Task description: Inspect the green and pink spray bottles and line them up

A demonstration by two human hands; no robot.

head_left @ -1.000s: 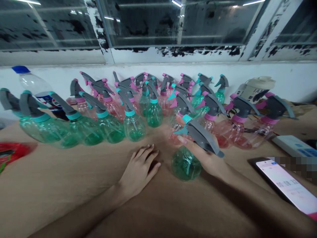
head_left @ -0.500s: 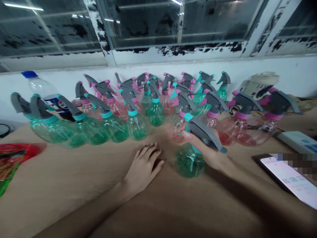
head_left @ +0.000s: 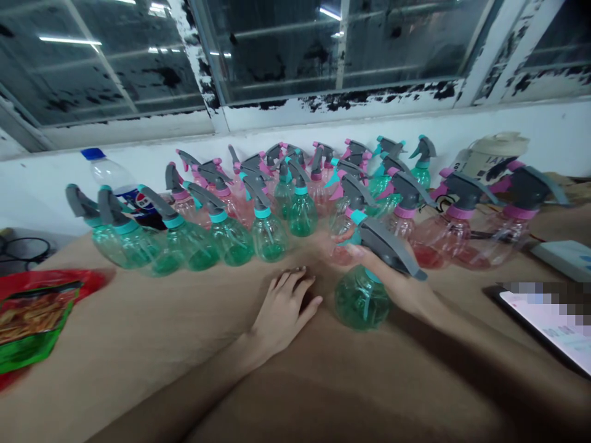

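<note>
My right hand [head_left: 392, 277] is closed around the neck of a green spray bottle [head_left: 362, 301] with a grey and teal trigger head, its fingers by the trigger. Whether the bottle touches the table I cannot tell. To its left, my left hand [head_left: 286, 311] lies on the brown tabletop [head_left: 184, 344], fingers loosely spread and holding nothing. Beyond the hands stand rows of spray bottles: a green one [head_left: 271, 237] and several more green ones at the left and centre, and pink ones such as the pink spray bottle [head_left: 441, 240] at the right.
A phone [head_left: 549, 326] lies at the right, beside a white box [head_left: 566, 258]. A beige jug [head_left: 492, 157] and a blue-capped cola bottle [head_left: 115, 178] stand at the back. On the left lies a red and green snack packet [head_left: 41, 314]. A windowed wall [head_left: 286, 120] borders the table.
The view has swung left, so everything sits further right and more of the snack packet shows. Both hands keep about the same pose, the right still on the green spray bottle.
</note>
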